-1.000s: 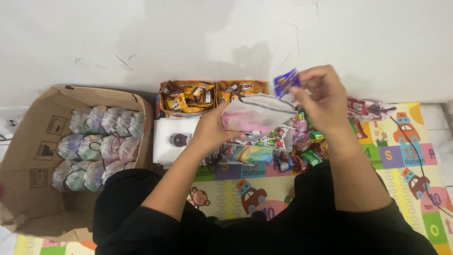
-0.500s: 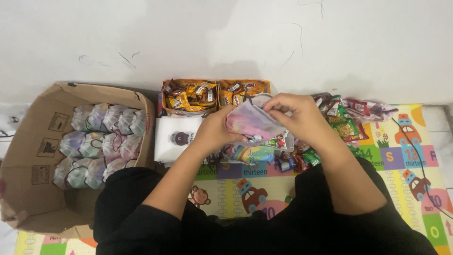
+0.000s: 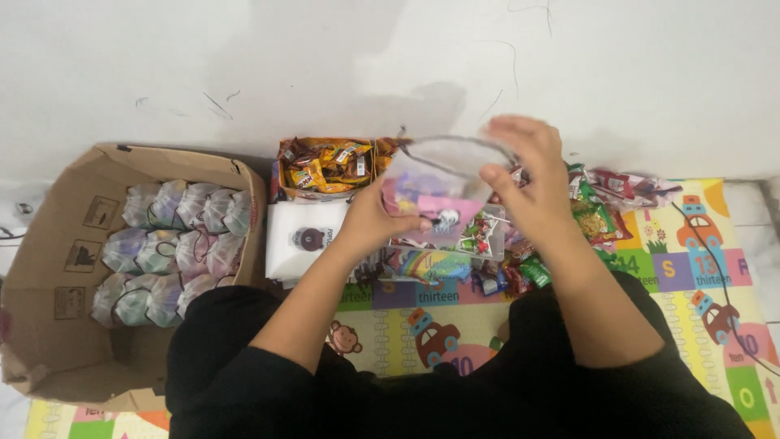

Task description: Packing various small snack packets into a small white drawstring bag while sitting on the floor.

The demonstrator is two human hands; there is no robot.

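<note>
Hands first: our left hand (image 3: 375,221) grips the lower left side of a small translucent pouch (image 3: 439,183), its fingers (image 3: 410,223) curled closed across the front, while our right hand (image 3: 528,183) pinches the pouch's upper right edge, thumb in front and the other fingers behind the rim. We hold the pouch up above the floor, mouth spread open, with pink and purple shapes showing through its wall; what they are we cannot tell. Just beneath it lies a heap of wrapped sweets (image 3: 479,252) on a colourful play mat (image 3: 691,268) printed with cars and numbers. Behind our left hand stands a tray of orange snack packets (image 3: 325,167) against the white wall, and touching its front edge sits a white box (image 3: 305,240). Well to the left, an open cardboard box (image 3: 57,325) holds rows of filled, tied pouches (image 3: 175,248). Black sleeves cover our upper arms at the lower edge of the view.
</note>
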